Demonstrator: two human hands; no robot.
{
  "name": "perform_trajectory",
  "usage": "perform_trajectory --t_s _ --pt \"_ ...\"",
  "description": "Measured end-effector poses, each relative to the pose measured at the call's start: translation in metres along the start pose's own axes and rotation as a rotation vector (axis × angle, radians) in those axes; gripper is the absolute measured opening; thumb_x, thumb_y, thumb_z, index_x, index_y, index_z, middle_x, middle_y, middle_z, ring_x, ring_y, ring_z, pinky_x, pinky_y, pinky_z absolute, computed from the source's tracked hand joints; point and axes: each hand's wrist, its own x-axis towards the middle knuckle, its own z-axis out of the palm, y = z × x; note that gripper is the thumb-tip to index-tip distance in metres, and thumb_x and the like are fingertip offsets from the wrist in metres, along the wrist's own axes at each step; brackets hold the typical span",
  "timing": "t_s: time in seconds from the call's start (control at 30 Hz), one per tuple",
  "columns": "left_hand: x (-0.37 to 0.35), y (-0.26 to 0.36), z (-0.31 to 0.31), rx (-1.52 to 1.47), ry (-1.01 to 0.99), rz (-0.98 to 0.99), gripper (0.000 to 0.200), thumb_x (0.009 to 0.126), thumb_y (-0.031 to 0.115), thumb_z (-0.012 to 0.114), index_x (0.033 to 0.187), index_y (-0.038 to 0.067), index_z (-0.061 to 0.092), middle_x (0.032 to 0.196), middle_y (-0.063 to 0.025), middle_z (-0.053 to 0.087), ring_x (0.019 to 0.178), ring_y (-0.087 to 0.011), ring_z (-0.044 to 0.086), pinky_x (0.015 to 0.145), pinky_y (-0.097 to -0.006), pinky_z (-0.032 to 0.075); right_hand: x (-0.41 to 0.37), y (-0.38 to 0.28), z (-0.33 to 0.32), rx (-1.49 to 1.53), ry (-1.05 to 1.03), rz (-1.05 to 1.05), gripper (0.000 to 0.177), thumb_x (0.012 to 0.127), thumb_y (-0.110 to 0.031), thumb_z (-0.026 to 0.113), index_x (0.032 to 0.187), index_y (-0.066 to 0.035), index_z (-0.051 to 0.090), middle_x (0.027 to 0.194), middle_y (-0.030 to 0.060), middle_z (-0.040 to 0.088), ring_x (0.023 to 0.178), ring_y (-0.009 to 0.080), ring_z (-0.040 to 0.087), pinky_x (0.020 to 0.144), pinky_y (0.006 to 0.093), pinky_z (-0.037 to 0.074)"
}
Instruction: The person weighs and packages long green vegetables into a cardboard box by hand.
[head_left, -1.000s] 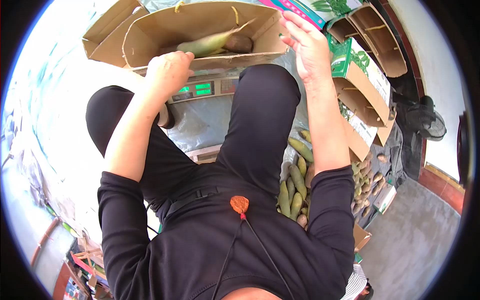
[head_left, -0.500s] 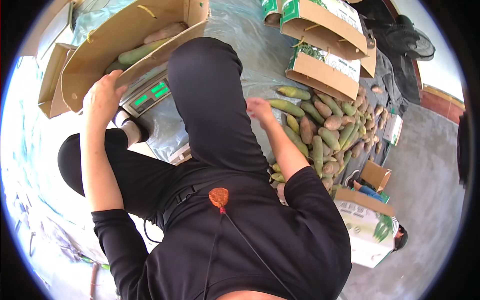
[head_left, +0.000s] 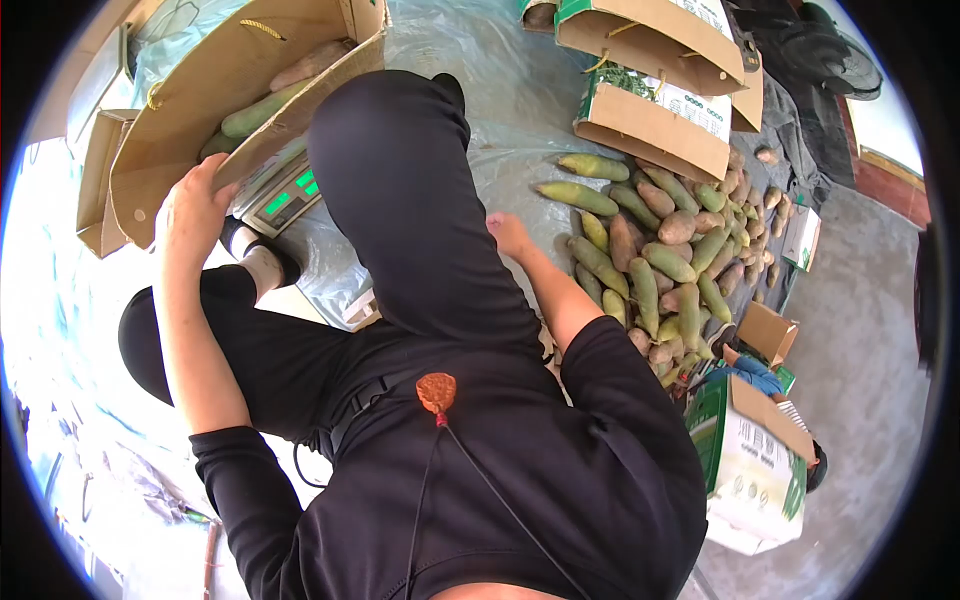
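Note:
My left hand (head_left: 190,218) is closed on the near wall of a long open cardboard box (head_left: 190,115). Inside the box lie a long green radish (head_left: 262,112) and a pinkish-brown root (head_left: 312,65). Under the box sits a digital scale (head_left: 285,205) with lit green digits. My right hand (head_left: 508,235) is beside my raised knee, its fingers curled and partly hidden by the knee; no object shows in it. To its right a large pile of green radishes (head_left: 598,262) and pinkish-brown roots (head_left: 676,228) lies on the floor sheet.
Open cardboard boxes (head_left: 655,135) stand beyond the pile. A black fan (head_left: 830,60) is at the far right. Behind another printed box (head_left: 755,465) at lower right, a person in blue trousers (head_left: 750,375) is partly visible. Clear plastic sheeting (head_left: 440,40) covers the floor ahead.
My right hand has moved slightly down and left toward my knee, its fingers now more curled. My left hand stays on the box wall. The camera view has shifted a little.

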Motion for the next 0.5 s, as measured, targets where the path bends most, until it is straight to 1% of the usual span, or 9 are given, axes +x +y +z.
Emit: perform_trajectory --t_s 0.07,0.1,0.17,0.2,0.27,0.33,0.4,0.47,0.5 --pt "0.0 0.001 0.0 -0.004 0.0 -0.004 0.036 0.083 0.018 0.063 0.118 0.011 0.059 0.109 -0.0137 0.065 0.103 -0.0329 0.06 0.086 -0.0415 0.047 0.014 0.005 -0.005 -0.144 0.071 -0.053 0.023 0.079 -0.018 0.063 0.098 -0.005 0.068 0.094 0.0188 0.067 0.094 0.0351 0.063 0.083 0.042 0.049" --pt "-0.001 0.001 -0.001 -0.009 0.001 -0.003 0.036 0.083 0.018 0.063 0.118 0.011 0.059 0.109 -0.0137 0.065 0.103 -0.0329 0.06 0.086 -0.0414 0.047 0.02 0.004 -0.013 -0.143 0.064 -0.057 0.023 0.079 -0.018 0.063 0.098 -0.005 0.068 0.094 0.0188 0.067 0.094 0.0351 0.063 0.083 0.042 0.049" --pt "-0.001 0.001 0.0 -0.013 0.004 -0.006 0.036 0.083 0.018 0.063 0.118 0.011 0.059 0.109 -0.0136 0.065 0.102 -0.0329 0.06 0.086 -0.0411 0.047 0.026 -0.001 -0.037 -0.512 0.05 -0.03 0.031 0.077 -0.018 0.063 0.106 -0.008 0.065 0.107 0.0163 0.065 0.104 0.0329 0.059 0.09 0.0414 0.047" --pt "0.0 0.001 0.0 -0.021 0.008 -0.002 0.037 0.082 0.017 0.064 0.118 0.011 0.059 0.108 -0.0135 0.065 0.102 -0.0328 0.06 0.086 -0.0409 0.047 0.027 -0.002 -0.046 -0.511 0.043 -0.034 0.031 0.077 -0.018 0.063 0.106 -0.008 0.065 0.107 0.0163 0.065 0.104 0.0329 0.059 0.09 0.0414 0.047" --pt "0.0 0.0 0.003 -0.028 0.02 0.004 0.037 0.082 0.017 0.064 0.118 0.011 0.059 0.108 -0.0137 0.065 0.102 -0.0328 0.06 0.085 -0.0407 0.047 0.035 -0.006 -0.063 -0.731 0.107 0.104 0.041 0.077 -0.018 0.062 0.117 -0.011 0.059 0.119 0.0137 0.059 0.114 0.0312 0.053 0.095 0.0415 0.045" --pt "0.0 0.0 0.004 -0.022 0.046 0.011 0.036 0.082 0.017 0.064 0.117 0.011 0.06 0.107 -0.0138 0.065 0.101 -0.0328 0.06 0.084 -0.0404 0.048 0.027 -0.035 -0.087 -0.826 0.021 0.186 0.045 0.078 -0.015 0.059 0.123 -0.012 0.053 0.125 0.0109 0.053 0.119 0.03 0.049 0.095 0.0433 0.044" --pt "-0.002 0.004 0.0 -0.019 0.057 0.001 0.035 0.082 0.016 0.064 0.116 0.01 0.06 0.107 -0.0133 0.065 0.1 -0.033 0.06 0.084 -0.0406 0.048 0.034 -0.021 -0.092 -0.897 0.063 0.165 0.044 0.08 -0.011 0.056 0.123 -0.013 0.051 0.126 0.0086 0.052 0.121 0.0282 0.047 0.094 0.0452 0.045" --pt "-0.001 0.003 0.001 -0.033 0.048 -0.022 0.035 0.082 0.015 0.063 0.116 0.01 0.06 0.108 -0.013 0.064 0.099 -0.0332 0.06 0.085 -0.0408 0.048 0.041 -0.011 -0.098 -0.986 0.004 0.147 0.041 0.082 -0.009 0.053 0.123 -0.014 0.05 0.129 0.0061 0.05 0.123 0.0269 0.045 0.094 0.046 0.045" --pt "0.0 0.001 0.003 -0.038 0.062 -0.002 0.034 0.082 0.015 0.064 0.115 0.009 0.06 0.107 -0.0127 0.064 0.099 -0.0331 0.061 0.085 -0.0408 0.048 0.042 -0.007 -0.099 -1.034 -0.006 0.112 0.04 0.083 -0.01 0.053 0.123 -0.015 0.05 0.129 0.0054 0.05 0.123 0.0265 0.045 0.094 0.0457 0.044"
